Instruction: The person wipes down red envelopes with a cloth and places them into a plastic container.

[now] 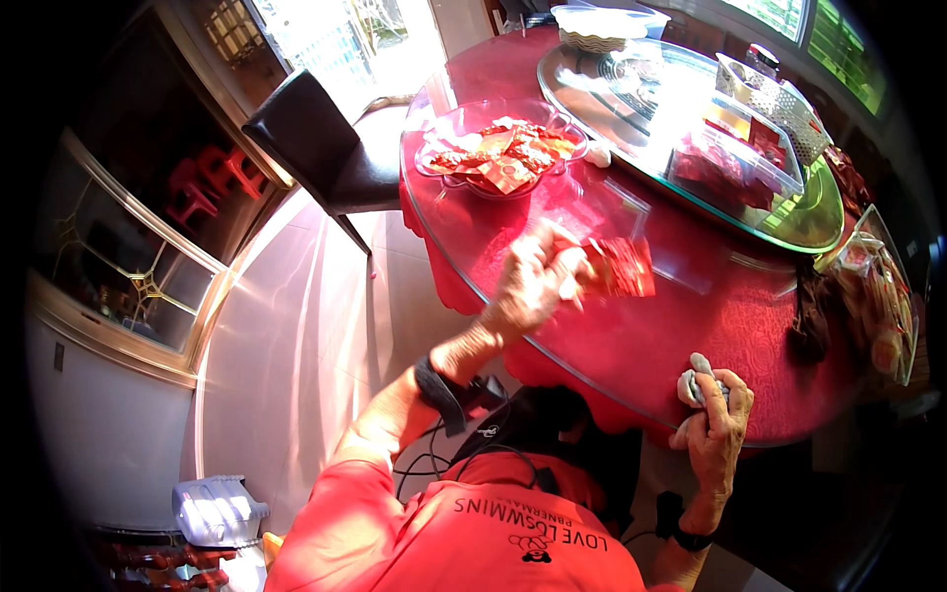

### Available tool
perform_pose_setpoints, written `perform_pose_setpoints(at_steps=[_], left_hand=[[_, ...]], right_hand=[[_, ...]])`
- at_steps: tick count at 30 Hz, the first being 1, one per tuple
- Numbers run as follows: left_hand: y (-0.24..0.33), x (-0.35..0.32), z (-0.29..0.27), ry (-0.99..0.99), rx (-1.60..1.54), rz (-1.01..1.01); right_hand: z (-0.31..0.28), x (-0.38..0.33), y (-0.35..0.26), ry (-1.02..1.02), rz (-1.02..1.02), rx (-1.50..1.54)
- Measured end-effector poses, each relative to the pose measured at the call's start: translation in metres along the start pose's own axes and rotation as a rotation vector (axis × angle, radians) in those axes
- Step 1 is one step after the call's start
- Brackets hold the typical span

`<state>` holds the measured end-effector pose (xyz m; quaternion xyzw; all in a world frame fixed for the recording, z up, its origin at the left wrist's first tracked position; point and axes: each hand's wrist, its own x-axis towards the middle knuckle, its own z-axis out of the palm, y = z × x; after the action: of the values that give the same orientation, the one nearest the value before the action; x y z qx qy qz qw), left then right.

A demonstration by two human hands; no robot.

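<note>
My left hand is raised over the red-covered round table, its fingers pinched on the edge of a shiny red packet. Low at the table's front right edge, my right hand is closed around a crumpled grey-white cloth. Beyond my left hand stands a clear scalloped bowl heaped with red and gold packets. A small pale lump lies beside the bowl.
A glass turntable carries a clear plastic box of red packages and a dotted white basket. Packaged goods fill a tray at the right. A black chair stands left of the table.
</note>
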<state>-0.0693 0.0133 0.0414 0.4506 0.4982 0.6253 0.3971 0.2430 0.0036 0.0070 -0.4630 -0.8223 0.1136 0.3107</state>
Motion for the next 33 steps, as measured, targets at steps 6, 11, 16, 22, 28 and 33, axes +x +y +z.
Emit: perform_pose_setpoints(at_steps=[6,11,16,22,28,33], left_hand=[[0.019,0.054,-0.079,0.326,0.159,0.155],[0.003,0.097,-0.157,0.506,0.539,0.368],[-0.007,0.128,-0.199,0.631,0.812,0.325],[-0.004,0.128,-0.203,0.510,1.174,0.055],[0.023,0.104,-0.168,0.511,1.452,0.309],[0.053,0.097,-0.122,0.329,1.233,0.474]], right_hand=[[0.003,0.001,-0.001,0.014,-0.019,0.007],[0.008,0.000,-0.001,0.048,-0.022,0.031],[0.009,0.000,0.000,0.052,-0.015,0.004],[0.008,0.000,-0.002,0.062,-0.013,0.003],[0.008,0.002,-0.003,0.092,-0.033,0.019],[0.007,0.002,-0.001,0.090,-0.041,0.021]])
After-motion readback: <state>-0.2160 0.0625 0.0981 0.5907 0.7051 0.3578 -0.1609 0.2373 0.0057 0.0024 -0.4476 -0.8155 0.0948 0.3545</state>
